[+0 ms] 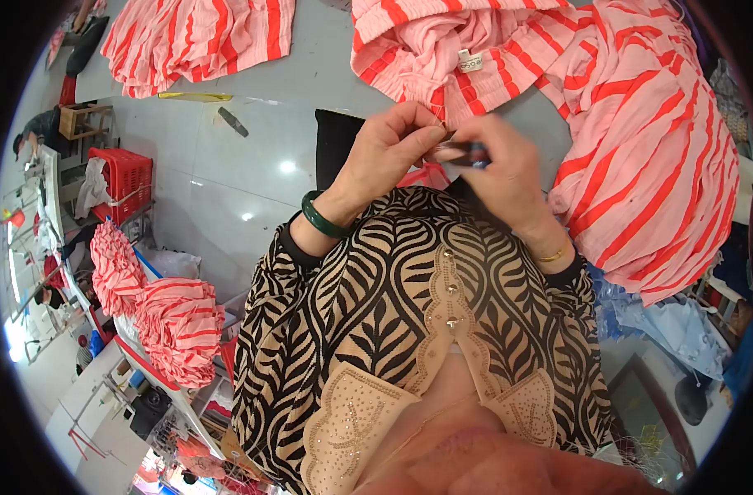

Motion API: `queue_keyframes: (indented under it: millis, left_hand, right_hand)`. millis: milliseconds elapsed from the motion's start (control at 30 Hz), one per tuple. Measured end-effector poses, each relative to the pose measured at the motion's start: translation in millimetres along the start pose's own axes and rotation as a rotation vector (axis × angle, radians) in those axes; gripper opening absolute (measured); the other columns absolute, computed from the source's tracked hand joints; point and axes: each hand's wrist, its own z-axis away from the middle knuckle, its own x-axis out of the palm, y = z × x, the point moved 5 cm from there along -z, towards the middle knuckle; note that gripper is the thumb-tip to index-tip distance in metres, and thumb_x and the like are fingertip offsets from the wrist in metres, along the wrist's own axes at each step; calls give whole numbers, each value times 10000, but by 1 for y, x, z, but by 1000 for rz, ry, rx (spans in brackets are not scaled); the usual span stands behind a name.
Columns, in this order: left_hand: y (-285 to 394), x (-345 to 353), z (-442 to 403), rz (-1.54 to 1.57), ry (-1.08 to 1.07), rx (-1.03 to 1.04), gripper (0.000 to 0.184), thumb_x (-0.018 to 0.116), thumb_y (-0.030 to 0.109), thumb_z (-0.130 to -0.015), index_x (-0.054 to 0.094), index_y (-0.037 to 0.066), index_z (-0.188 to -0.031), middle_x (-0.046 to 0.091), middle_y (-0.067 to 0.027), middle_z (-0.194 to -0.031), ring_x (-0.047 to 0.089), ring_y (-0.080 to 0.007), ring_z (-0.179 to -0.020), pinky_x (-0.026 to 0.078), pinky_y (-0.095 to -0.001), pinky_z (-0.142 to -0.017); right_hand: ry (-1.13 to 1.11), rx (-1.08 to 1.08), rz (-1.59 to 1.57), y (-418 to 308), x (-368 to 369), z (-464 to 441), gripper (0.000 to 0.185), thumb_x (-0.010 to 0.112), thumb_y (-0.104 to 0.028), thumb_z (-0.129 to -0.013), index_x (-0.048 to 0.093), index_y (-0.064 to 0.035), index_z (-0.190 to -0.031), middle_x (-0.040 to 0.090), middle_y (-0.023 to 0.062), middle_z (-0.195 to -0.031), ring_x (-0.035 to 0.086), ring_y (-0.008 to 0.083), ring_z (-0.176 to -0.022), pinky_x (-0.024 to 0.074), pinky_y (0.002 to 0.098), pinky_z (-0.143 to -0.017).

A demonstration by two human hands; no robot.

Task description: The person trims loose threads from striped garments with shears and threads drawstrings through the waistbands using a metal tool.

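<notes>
A pink garment with red stripes [508, 70] lies in front of me, its gathered waistband showing a small white label [469, 61]. My left hand [389, 153], with a dark green bangle at the wrist, pinches the garment's near edge between thumb and fingers. Close beside it, my right hand [502, 161] is closed around small thread snips [467, 154] with dark and blue parts. The snips' tips are at the left fingertips, and motion blurs them. What exactly lies between the fingertips is too small to make out.
More striped garments [649, 157] are heaped on the right, with another [199, 41] at the upper left. A small grey tool [233, 121] and a yellow strip [195, 96] lie left. Beyond are a red crate [129, 177] and a striped bundle [178, 330]. Light blue fabric [673, 326] is lower right.
</notes>
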Motion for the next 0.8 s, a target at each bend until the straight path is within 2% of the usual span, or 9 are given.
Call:
queue_keyframes:
  millis: [100,133,233,333,433,633,800]
  left_hand:
    - [1,-1,10,44,9,17,103,618,117,-932,605,18,-961,609,0,-828,571,-69,-725,473,-211,-671]
    - [1,0,12,42,13,22,104,619,117,-932,602,19,-965,611,-3,-836,578,-73,-732,479,-215,-678]
    - [2,1,16,90,32,37,104,619,116,-933,603,17,-959,612,-4,-858,579,-73,-751,482,-218,-692]
    - [5,2,18,61,38,57,94,621,101,-928,602,13,-955,610,1,-863,572,-67,-755,480,-218,-697]
    - [5,3,19,-96,17,69,74,616,77,-924,598,9,-947,605,8,-864,559,-55,-759,471,-211,-701]
    - [6,5,22,-101,-34,5,49,611,54,-916,592,10,-922,598,14,-845,550,-48,-777,456,-198,-707]
    - [2,-1,26,-54,-18,-11,44,616,49,-911,603,9,-923,611,4,-839,566,-60,-769,465,-211,-711]
  right_hand:
    - [128,101,-12,0,-21,-8,436,790,-75,-671,582,-58,-1055,621,104,-940,635,241,-739,505,320,-608]
    - [89,124,-106,4,-20,-8,493,779,-82,-695,554,-49,-1133,600,120,-1003,625,280,-824,511,328,-674]
    - [27,-134,166,0,-21,-12,438,765,-70,-710,574,-45,-1103,605,111,-994,614,284,-871,503,344,-726]
    - [52,-198,240,0,-14,-12,376,746,-64,-732,595,-51,-1076,600,99,-976,598,284,-889,494,360,-755]
    - [111,-256,275,-4,-11,-16,352,745,-61,-720,614,-57,-1046,592,82,-951,593,267,-856,495,366,-737]
    - [176,-417,466,-11,-9,-19,411,743,-30,-658,638,-63,-1054,583,56,-926,587,239,-828,493,349,-710]
    - [164,-412,465,-6,-8,-16,402,742,-23,-652,650,-55,-1042,590,63,-934,583,241,-828,491,347,-707]
